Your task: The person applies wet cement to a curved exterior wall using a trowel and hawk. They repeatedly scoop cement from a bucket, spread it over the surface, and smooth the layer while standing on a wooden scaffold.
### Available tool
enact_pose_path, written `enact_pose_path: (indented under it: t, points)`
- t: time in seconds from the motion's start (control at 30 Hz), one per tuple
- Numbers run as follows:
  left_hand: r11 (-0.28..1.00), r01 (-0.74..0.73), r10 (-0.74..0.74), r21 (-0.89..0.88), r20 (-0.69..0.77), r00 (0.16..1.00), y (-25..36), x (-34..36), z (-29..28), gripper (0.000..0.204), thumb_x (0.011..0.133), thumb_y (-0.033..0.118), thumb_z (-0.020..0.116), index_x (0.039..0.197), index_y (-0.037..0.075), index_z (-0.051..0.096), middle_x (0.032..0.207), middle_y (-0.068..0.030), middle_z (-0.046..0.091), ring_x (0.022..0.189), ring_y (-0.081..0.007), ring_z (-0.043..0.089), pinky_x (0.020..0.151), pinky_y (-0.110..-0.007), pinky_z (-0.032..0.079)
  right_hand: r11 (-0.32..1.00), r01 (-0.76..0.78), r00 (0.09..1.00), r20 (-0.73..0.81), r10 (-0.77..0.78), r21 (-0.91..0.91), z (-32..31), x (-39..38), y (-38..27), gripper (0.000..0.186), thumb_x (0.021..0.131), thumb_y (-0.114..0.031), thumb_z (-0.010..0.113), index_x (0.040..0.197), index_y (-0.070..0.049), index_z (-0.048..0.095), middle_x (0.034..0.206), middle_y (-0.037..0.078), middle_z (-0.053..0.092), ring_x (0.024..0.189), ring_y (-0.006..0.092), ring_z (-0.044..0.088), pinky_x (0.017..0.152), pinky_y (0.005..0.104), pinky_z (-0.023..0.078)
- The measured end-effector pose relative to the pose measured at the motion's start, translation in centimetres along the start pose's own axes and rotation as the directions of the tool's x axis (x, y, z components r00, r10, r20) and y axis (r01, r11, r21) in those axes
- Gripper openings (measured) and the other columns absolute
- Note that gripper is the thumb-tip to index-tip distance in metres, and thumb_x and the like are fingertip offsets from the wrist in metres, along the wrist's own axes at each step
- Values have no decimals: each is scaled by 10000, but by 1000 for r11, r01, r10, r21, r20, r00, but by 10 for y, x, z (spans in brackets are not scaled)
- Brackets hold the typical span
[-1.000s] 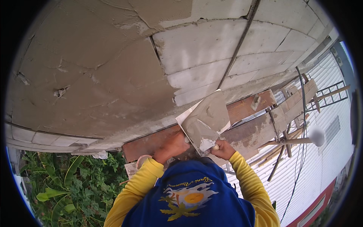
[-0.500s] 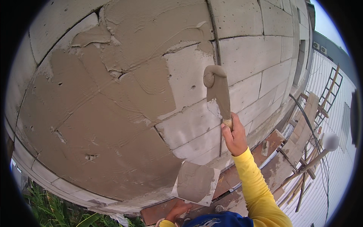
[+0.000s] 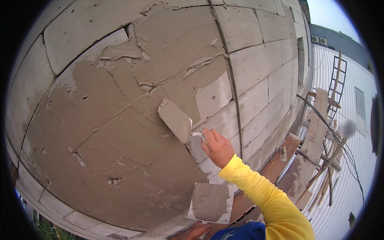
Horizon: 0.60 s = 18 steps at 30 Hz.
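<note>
My right hand (image 3: 218,148), in a yellow sleeve, closes around the handle of a mortar-smeared trowel (image 3: 175,120). The blade lies at or against the wall, tilted up to the left, over grey-brown wet mortar (image 3: 132,140). Bare pale blocks (image 3: 218,124) show just right of the blade. At the lower edge my left hand (image 3: 198,230) grips the handle of a square white hawk (image 3: 231,200), its fingers only partly visible. A flat layer of mortar (image 3: 209,202) covers most of the hawk's face.
Right of a vertical groove (image 3: 228,64), the block wall (image 3: 256,60) is unplastered. Scaffold planks (image 3: 316,124) run along the wall's foot, with a small float-like tool (image 3: 283,153) on them. Poles, black cables and a ladder (image 3: 338,84) stand by a white corrugated roof (image 3: 360,132).
My right hand has swung the trowel down and left onto the wall. The mortar lump on its tip is gone from view, and more mortar covers the upper bare patch. The view has shifted.
</note>
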<state>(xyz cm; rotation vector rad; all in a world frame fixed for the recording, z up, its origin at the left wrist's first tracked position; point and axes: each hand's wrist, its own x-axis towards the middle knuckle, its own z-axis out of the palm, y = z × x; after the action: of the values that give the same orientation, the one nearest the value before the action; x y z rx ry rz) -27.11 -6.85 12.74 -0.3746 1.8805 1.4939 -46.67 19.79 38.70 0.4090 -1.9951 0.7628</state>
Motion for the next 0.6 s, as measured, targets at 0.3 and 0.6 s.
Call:
enact_pose_path:
  t: [0.3, 0.6]
  points:
    - [997, -61, 53, 57, 121, 991, -34, 17, -29, 157, 894, 91, 689, 948, -53, 659, 705, -86, 631, 617, -173, 594, 583, -351, 477, 974, -212, 947, -263, 185, -80, -67, 102, 129, 404, 945, -200, 719, 1261, -4, 562, 1083, 278, 702, 954, 507, 664, 806, 551, 541]
    - [999, -16, 18, -31, 78, 997, -48, 16, -35, 148, 897, 75, 684, 959, -57, 654, 714, -88, 628, 622, -176, 593, 579, -358, 469, 1000, 16, 997, -76, -15, 13, -11, 57, -7, 400, 929, -128, 724, 1268, -20, 542, 1023, 239, 697, 943, 484, 673, 791, 535, 549]
